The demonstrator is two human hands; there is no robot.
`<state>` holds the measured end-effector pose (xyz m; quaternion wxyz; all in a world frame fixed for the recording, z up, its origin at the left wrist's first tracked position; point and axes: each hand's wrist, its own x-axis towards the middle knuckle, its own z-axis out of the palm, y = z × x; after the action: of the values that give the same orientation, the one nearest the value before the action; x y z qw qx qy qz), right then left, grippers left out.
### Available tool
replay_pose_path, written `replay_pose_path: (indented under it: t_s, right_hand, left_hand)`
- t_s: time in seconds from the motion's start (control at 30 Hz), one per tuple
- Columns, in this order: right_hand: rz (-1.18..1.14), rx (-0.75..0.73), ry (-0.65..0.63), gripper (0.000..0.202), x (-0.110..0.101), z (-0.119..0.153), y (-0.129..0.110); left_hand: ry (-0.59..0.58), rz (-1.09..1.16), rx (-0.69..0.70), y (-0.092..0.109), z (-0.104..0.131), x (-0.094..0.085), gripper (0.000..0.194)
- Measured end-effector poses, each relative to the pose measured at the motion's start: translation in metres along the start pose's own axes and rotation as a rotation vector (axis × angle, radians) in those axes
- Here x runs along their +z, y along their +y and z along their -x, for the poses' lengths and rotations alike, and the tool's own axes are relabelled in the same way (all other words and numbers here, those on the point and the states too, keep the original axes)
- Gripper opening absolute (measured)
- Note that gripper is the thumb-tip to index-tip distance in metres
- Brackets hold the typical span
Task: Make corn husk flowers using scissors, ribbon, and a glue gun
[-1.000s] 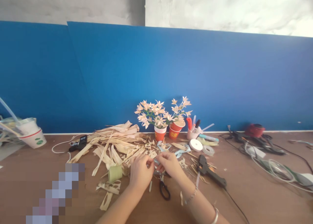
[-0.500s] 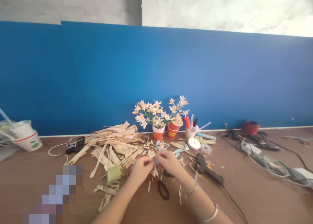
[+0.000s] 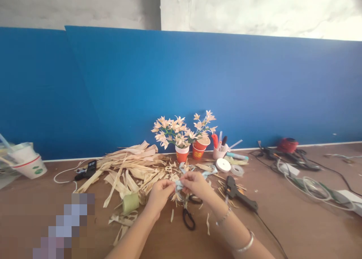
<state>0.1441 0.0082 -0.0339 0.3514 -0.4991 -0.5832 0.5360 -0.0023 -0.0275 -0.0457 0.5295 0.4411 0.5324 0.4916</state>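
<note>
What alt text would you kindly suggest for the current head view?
A person's left hand and right hand hold a blue strip near scissors on a brown table; pale flowers and red cups stand beyond, dry husks left, a glue gun right.

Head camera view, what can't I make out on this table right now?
All in the head view:
Blue strip: partly hidden by the fingers of the left hand and right hand.
Scissors: blade tips hidden behind the hands.
Right red cup: yellow marks too small to read.
Glue gun: cord cut off by the bottom edge.
</note>
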Motion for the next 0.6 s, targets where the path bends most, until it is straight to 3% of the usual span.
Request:
replay_pose_path:
  t_s: [0.17, 0.3, 0.37, 0.43, 0.5, 0.6]
  right_hand:
    - [0.1, -0.078, 0.01, 0.01, 0.0, -0.003, 0.004]
    - [0.479, -0.261, 0.153, 0.02, -0.012, 0.009, -0.005]
    - [0.756, -0.169, 0.095, 0.022, -0.015, 0.021, -0.013]
    - [1.013, -0.027, -0.091, 0.023, -0.012, 0.033, -0.022]
    - [1.212, 0.06, -0.225, 0.042, -0.002, 0.043, -0.028]
    - [1.371, 0.133, -0.245, 0.07, 0.017, 0.047, -0.03]
  left_hand:
    - [0.024, -0.005, -0.001, 0.0, 0.0, -0.002, 0.023]
    - [0.029, 0.022, 0.011, -0.004, -0.007, -0.01, 0.027]
    - [0.045, 0.06, 0.016, -0.007, -0.011, -0.014, 0.027]
    - [0.051, 0.104, 0.002, -0.01, -0.013, -0.016, 0.027]
    - [0.058, 0.164, -0.027, -0.012, -0.015, -0.017, 0.027]
    - [0.067, 0.258, -0.058, -0.013, -0.015, -0.017, 0.027]
